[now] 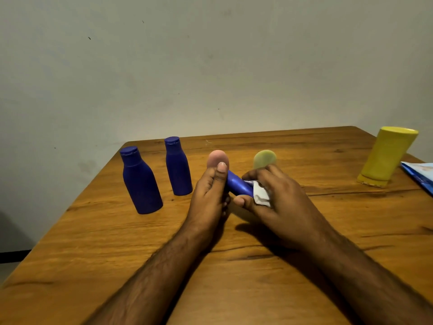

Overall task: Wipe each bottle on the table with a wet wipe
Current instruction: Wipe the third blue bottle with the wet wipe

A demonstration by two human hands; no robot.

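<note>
Two bare hands meet over the middle of a wooden table (304,231). The left hand (208,195) curls its fingers and thumb around one end of a small blue bottle (237,185), held lying sideways above the tabletop. The right hand (278,198) wraps a crumpled white wet wipe (260,195) around the bottle's other end, thumb below and fingers over the top. Only a short, smooth, glossy stretch of blue plastic shows between the two hands.

Two more blue bottles stand upright near the table's far left corner: a near-left blue bottle (140,181) and a second blue bottle (177,166) just behind and to its right. Both are matte plastic with rounded shoulders and flip caps. Behind the hands rise two rounded tops, a pink bottle top (216,157) and a pale green bottle top (264,158), both blurred. A yellow bottle (387,157), tall and oval, stands on its cap near the far right corner. A blue packet (419,175) lies at the right edge, partly cut off.
</note>
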